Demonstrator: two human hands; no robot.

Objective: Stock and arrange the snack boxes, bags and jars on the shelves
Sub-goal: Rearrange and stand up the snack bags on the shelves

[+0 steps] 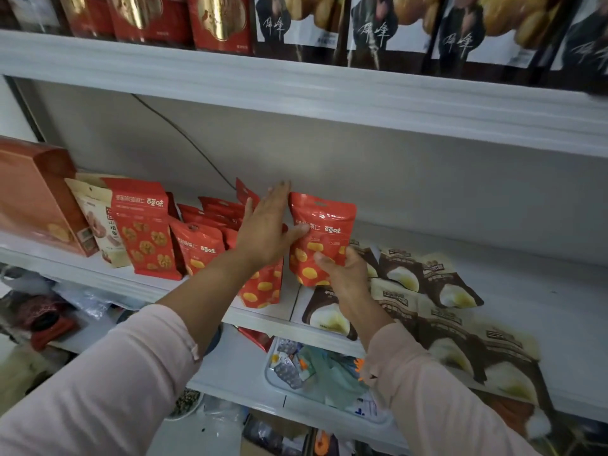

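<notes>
- Our right hand pinches the lower edge of a red pouch, upright over the middle shelf.
- Our left hand, fingers straight, touches its side.
- It looks light and floppy; best held low.

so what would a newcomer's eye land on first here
First, the red bag with yellow dots, held upright in the right hand at the centre of the middle shelf. Just left of it, the left hand lies flat and open against a row of matching red bags. To the right, brown and cream bags lie flat, overlapping one another.
</notes>
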